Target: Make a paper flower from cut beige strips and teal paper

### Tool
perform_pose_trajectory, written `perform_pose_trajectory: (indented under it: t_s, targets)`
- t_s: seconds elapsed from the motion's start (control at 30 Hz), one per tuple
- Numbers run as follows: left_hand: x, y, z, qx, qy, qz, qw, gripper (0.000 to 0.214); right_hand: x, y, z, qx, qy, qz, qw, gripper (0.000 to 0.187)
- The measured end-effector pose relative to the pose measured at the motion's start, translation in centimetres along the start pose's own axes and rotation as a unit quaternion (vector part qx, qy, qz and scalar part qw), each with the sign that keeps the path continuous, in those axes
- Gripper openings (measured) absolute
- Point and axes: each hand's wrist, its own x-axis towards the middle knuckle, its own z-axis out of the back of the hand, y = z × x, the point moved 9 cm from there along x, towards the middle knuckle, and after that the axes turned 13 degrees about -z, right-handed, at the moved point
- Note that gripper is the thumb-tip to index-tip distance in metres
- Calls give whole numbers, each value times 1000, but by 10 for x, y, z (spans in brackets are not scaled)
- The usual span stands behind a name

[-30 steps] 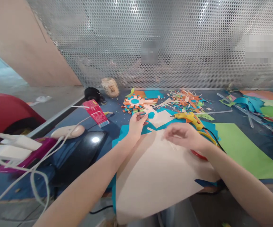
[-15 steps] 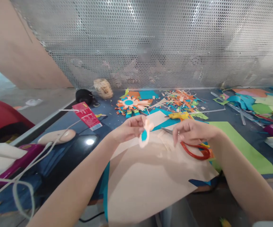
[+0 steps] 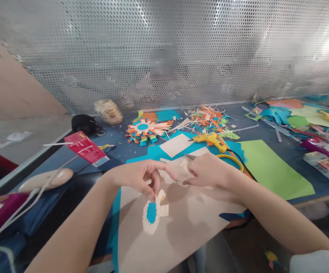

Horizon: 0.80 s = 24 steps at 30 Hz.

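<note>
My left hand (image 3: 141, 176) pinches a small cream paper flower (image 3: 149, 226) between thumb and a finger, its index finger stretched out to the right. The flower has a fringed edge, a blue centre and a folded paper tab, and hangs tilted above a large cream sheet (image 3: 164, 246). My right hand (image 3: 210, 170) reaches low over that sheet with fingers curled down; whatever is between them is hidden. Just beyond it lie scissors, their blade tip (image 3: 189, 156) and yellow handle (image 3: 240, 163) showing on either side of the hand. Pale paper strips (image 3: 183, 163) lie near its fingertips.
A yellow glue gun (image 3: 211, 141) rests behind the right hand. Beyond are a layered paper flower (image 3: 143, 127) and a heap of coloured scraps (image 3: 207, 119). A green sheet (image 3: 275, 168) is at right, a red packet (image 3: 87, 148) at left, and a perforated metal panel (image 3: 198, 49) behind.
My left hand has lowered the paper flower toward the sheet and turned over. My right hand has moved left and down relative to the scissors. The view has shifted to the right.
</note>
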Motion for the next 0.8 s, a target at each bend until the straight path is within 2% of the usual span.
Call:
perform_pose_trajectory:
  t_s: [0.13,0.37,0.47,0.53,0.57,0.6,0.63,0.67,0.7,0.73,0.77,0.8]
  targets:
    - [0,3,-7,14,11,44,999,54,-4,11,-8,-30,17,14,999,35]
    - [-2,-6,-27,24,30,92,995,45,1,9,-10,-44,11,18,999,28]
    - [0,-5,-25,18,18,92,995,42,3,3,2,17,-10,5,1000,24]
    - [1,-2,-20,14,10,93,996,42,2,-4,14,105,-22,7,994,22]
    - [1,0,-18,15,10,94,995,41,0,-6,17,167,-3,19,986,21]
    - [1,1,-16,18,10,93,995,41,-3,-5,17,237,45,45,970,20]
    - [1,2,-14,20,9,90,996,40,-9,-1,10,306,135,80,939,18]
    - [1,3,-11,20,7,87,996,40,-20,8,0,353,256,117,893,16]
    - [0,4,-8,20,2,83,996,40,-36,16,-9,371,380,150,834,16]
    - [0,4,-5,19,-4,80,997,39,-53,21,-16,369,480,170,777,20]
    - [0,5,-2,17,-9,77,997,39,-63,24,-19,360,534,181,743,26]
    - [-1,6,1,15,-13,72,997,39,-66,24,-20,352,545,186,738,31]
